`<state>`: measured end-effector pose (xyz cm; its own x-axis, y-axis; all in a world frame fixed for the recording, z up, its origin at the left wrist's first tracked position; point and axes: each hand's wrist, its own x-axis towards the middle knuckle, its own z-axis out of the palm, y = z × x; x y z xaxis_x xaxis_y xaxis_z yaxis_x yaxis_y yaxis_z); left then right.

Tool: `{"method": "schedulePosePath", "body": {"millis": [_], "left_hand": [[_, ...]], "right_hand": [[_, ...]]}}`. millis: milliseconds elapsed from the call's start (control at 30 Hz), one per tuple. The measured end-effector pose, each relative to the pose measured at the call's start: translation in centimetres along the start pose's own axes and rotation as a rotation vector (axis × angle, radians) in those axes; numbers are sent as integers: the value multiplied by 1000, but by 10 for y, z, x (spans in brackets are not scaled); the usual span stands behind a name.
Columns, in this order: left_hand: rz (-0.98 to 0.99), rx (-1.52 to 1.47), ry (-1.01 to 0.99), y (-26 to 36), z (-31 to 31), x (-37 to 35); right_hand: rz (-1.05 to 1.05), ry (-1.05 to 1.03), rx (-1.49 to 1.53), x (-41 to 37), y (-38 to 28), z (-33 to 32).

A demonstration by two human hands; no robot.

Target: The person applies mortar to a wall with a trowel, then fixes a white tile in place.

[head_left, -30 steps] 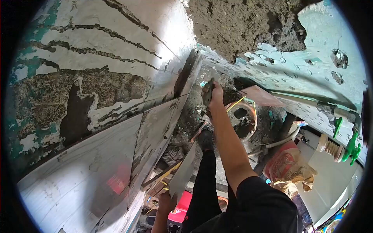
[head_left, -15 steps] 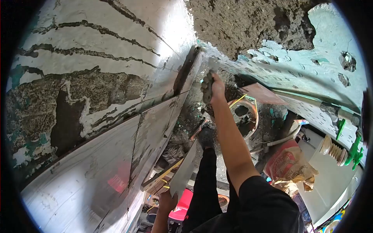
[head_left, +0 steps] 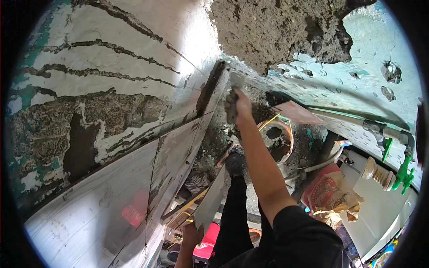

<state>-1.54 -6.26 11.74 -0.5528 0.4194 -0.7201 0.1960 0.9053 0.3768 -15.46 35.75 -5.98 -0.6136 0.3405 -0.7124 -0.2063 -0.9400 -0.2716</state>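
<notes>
**A:** What changes in the last second?

**B:** Our right hand (head_left: 240, 107), clamped round the trowel (head_left: 234, 87) handle, shifts up and left. The blade now reaches the wall corner (head_left: 223, 61), so we judge the work is advancing up the joint.

**A:** Orientation?

**B:** The long axis is near vertical, tip up. Our left hand (head_left: 192, 234) grips a flat panel (head_left: 211, 198) low down.

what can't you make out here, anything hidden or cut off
Head view, trowel: the right hand covers most of its handle, and the blade blurs against the wall.
Head view, left hand: its fingers are too small and shadowed to tell apart under the tile piece it holds.
Head view, bucket: the right forearm and shadow hide its contents.
</notes>
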Motion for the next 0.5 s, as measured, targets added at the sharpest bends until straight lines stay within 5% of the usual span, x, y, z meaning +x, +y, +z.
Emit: {"method": "schedulePosePath", "body": {"millis": [100, 267, 500], "left_hand": [[37, 15, 67, 0, 6, 0], [-18, 15, 35, 7, 5, -4], [-19, 56, 7, 34, -4, -6]], "right_hand": [[-16, 121, -87, 28, 1, 40], [52, -277, 458, 26, -27, 96], [-12, -352, 259, -73, -48, 137]]}}
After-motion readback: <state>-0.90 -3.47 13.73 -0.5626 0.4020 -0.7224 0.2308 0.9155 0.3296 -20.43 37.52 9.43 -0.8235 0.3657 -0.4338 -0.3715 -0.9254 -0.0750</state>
